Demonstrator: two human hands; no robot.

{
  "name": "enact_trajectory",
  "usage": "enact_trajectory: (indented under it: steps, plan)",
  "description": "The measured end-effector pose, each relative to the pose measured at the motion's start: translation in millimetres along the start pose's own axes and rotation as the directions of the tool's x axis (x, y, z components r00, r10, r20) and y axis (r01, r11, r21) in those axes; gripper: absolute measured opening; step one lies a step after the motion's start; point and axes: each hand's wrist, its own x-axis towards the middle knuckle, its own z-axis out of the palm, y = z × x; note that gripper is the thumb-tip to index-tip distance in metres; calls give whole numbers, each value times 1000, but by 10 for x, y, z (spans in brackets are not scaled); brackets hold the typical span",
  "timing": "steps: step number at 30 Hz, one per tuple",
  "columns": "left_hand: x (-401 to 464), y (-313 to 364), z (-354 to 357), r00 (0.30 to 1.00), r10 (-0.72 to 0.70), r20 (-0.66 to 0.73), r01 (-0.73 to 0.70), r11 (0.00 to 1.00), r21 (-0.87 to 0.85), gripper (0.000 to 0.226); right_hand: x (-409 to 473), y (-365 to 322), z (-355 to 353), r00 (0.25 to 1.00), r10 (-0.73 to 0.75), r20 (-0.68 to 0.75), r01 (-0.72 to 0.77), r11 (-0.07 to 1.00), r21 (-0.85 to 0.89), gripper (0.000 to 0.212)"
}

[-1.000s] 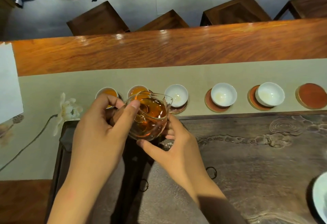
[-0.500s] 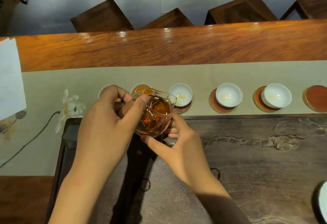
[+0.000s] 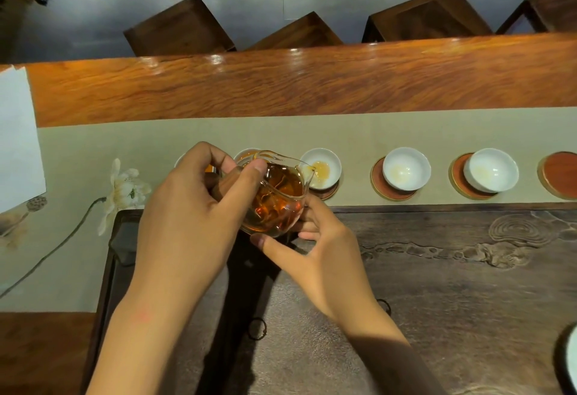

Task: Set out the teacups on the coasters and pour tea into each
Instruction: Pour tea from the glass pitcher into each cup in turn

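My left hand [image 3: 190, 207] grips a glass pitcher [image 3: 276, 198] of amber tea by its handle, tilted with the spout over the third white teacup [image 3: 323, 168]. A little tea lies in that cup. My right hand [image 3: 318, 251] cups the pitcher's underside with its fingers. Behind my left hand two teacups hold tea; the second one [image 3: 246, 155] shows partly, the first is almost hidden. To the right, two more white teacups [image 3: 406, 168] [image 3: 491, 170] sit on red coasters [image 3: 379, 184]. One red coaster [image 3: 560, 173] at far right is bare.
The cups stand on a beige runner [image 3: 312, 132] printed with a lotus flower [image 3: 125, 190]. A dark carved tea tray [image 3: 452, 285] lies under my hands. A white dish edge [image 3: 569, 360] shows at lower right. Wooden stools [image 3: 178, 29] stand beyond the table's far edge.
The pitcher has shifted right from the second cup to the third and tipped further. Tea now shows in the third cup.
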Motion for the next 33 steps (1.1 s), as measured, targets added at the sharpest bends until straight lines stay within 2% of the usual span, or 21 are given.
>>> enact_trajectory:
  steps: [33]
  plan:
    - [38,44,-18,1000,25,-3,-25,998,59,41,2,-31,-8,1000,15,-10,-15,999,32,51]
